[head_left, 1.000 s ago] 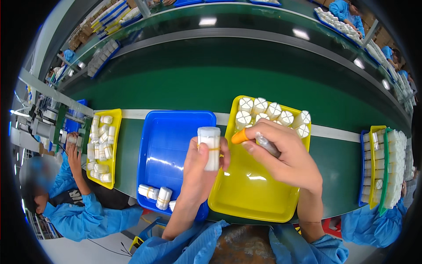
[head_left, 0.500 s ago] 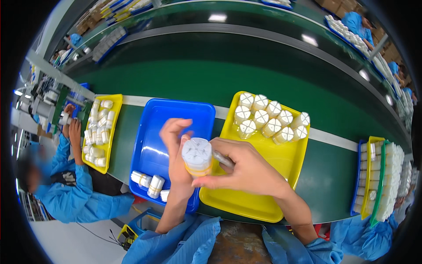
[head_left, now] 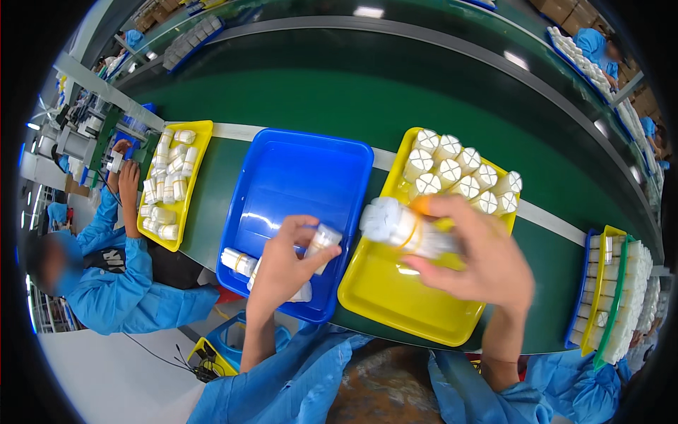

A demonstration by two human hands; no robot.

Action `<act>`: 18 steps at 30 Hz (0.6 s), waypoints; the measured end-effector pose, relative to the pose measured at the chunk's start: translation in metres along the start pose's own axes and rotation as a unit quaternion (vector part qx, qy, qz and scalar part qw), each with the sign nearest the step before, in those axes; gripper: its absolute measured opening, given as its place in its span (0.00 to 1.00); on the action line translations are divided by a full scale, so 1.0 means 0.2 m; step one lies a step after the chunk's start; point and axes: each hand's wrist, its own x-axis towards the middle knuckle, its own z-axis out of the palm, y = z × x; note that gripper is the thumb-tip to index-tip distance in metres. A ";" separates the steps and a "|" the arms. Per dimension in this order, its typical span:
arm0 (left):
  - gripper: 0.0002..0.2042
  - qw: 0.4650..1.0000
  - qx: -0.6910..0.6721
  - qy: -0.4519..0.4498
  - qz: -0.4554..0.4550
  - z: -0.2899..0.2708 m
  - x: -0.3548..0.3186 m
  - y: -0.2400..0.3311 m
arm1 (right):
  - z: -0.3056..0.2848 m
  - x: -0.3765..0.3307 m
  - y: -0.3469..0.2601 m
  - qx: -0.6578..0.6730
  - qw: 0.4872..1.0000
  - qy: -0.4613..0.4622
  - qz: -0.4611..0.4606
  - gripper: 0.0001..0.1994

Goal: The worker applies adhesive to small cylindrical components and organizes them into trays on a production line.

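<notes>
My left hand (head_left: 286,265) is closed, its thumb and fingers pinching a small white cylinder (head_left: 324,244) with a pale yellow band over the blue tray (head_left: 296,169). More of these white cylinders (head_left: 238,261) lie at that tray's near edge, partly behind my hand. Above the yellow tray (head_left: 395,304), my right hand (head_left: 484,261) grips a larger banded white bundle (head_left: 402,230), tilted on its side and smeared by motion. An orange patch shows at the index fingertip. Several similar bundles (head_left: 448,172) stand upright in the yellow tray's far half, cross-shaped lines on their tops.
On the left, a co-worker in blue (head_left: 106,275) reaches toward a machine beside a yellow tray of white cylinders (head_left: 185,212). Stacked trays of white pieces (head_left: 614,297) stand at the right. A green belt (head_left: 339,92) runs across beyond the trays.
The large bundle has left the space between both hands and gone right with my right hand, tipping over. My left hand has lowered and taken a small white cylinder. The whole view has shifted.
</notes>
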 end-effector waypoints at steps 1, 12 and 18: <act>0.22 0.994 -0.101 0.001 0.050 -0.02 0.01 0.00 | -0.06 -0.03 0.00 -0.039 0.999 -0.014 -0.001 0.19; 0.20 0.814 -0.551 -0.090 0.159 0.12 0.03 0.27 | 0.01 -0.09 0.26 -0.258 0.948 -0.004 0.185 0.19; 0.19 0.862 -0.490 -0.047 0.123 0.23 0.07 0.37 | -0.06 -0.05 0.09 -0.148 0.965 0.152 0.156 0.18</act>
